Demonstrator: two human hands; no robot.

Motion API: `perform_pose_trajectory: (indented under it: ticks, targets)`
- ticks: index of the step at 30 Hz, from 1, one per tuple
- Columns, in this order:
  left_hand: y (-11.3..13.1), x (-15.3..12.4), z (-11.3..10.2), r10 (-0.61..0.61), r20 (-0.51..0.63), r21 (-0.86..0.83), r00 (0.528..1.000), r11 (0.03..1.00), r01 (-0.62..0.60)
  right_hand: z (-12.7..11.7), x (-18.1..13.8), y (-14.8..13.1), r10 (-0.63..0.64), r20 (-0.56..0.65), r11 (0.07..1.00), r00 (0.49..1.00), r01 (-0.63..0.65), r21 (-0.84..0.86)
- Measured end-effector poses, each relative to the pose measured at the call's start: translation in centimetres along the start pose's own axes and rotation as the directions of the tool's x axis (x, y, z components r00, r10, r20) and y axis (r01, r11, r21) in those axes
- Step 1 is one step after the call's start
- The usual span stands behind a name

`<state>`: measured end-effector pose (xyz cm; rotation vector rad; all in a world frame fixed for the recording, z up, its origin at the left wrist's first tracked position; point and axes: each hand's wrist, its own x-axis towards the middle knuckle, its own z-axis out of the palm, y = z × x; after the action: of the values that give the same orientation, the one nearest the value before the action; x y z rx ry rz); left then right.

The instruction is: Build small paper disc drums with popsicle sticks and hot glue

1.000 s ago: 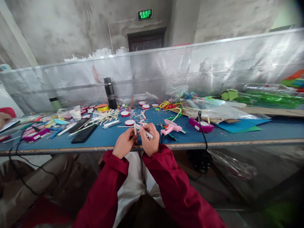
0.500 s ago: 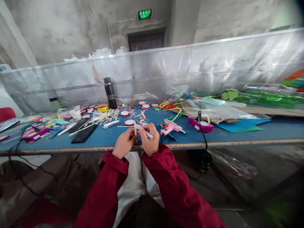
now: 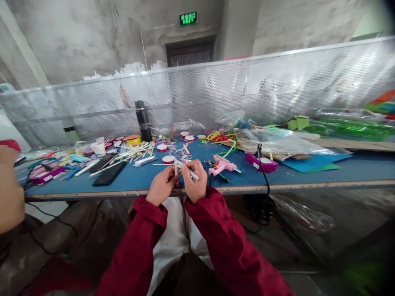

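Note:
Over the table's front edge, my left hand [image 3: 163, 185] pinches a flat wooden craft stick [image 3: 176, 168] that stands roughly upright. Close beside it, my right hand [image 3: 195, 180] is closed around a white and grey marker [image 3: 194, 175]; its tip is hidden by my fingers near the stick. Just beyond my hands lies a round red-rimmed white disc [image 3: 168, 159]. To the right of my right hand rests a pink glue gun [image 3: 222, 165].
A black phone [image 3: 109, 174], loose sticks [image 3: 138, 151] and a black bottle [image 3: 143, 121] are on the left. Rightward stand a purple box [image 3: 261, 163] with a cable, plastic bags and blue card [image 3: 317, 162]. Another person's hand [image 3: 10, 189] shows at the left edge.
Another person's hand or forearm has come into view at the far left. My own hands, the craft stick and the marker stay almost where they were.

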<state>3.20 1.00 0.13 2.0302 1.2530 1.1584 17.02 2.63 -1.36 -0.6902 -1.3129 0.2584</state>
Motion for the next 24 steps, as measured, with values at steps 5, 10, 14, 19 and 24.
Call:
perform_pose_trajectory:
  ticks: [5, 10, 14, 19, 24]
  targets:
    - [0.18, -0.03, -0.02, -0.009, 0.001, 0.026, 1.0, 1.0, 0.009, 0.03, 0.0, 0.16, 0.019, -0.018, 1.0, 1.0, -0.019, 0.014]
    - [0.17, -0.04, 0.04, 0.003, 0.005, -0.011, 1.0, 1.0, -0.003, -0.04, -0.05, 0.08, -0.007, 0.006, 0.999, 1.0, 0.007, 0.031]
    - [0.05, -0.01, 0.03, -0.003, -0.002, 0.015, 1.0, 1.0, 0.003, 0.04, -0.02, 0.26, 0.008, 0.004, 1.0, 1.0, -0.008, 0.01]
    - [0.01, -0.02, -0.01, 0.003, 0.001, 0.028, 1.0, 1.0, -0.003, 0.06, -0.04, 0.35, 0.02, -0.014, 1.0, 1.0, -0.019, 0.019]
    - [0.13, -0.03, -0.01, -0.006, 0.007, 0.015, 1.0, 1.0, 0.005, 0.02, -0.01, 0.14, 0.017, 0.014, 0.999, 1.0, -0.018, 0.03]
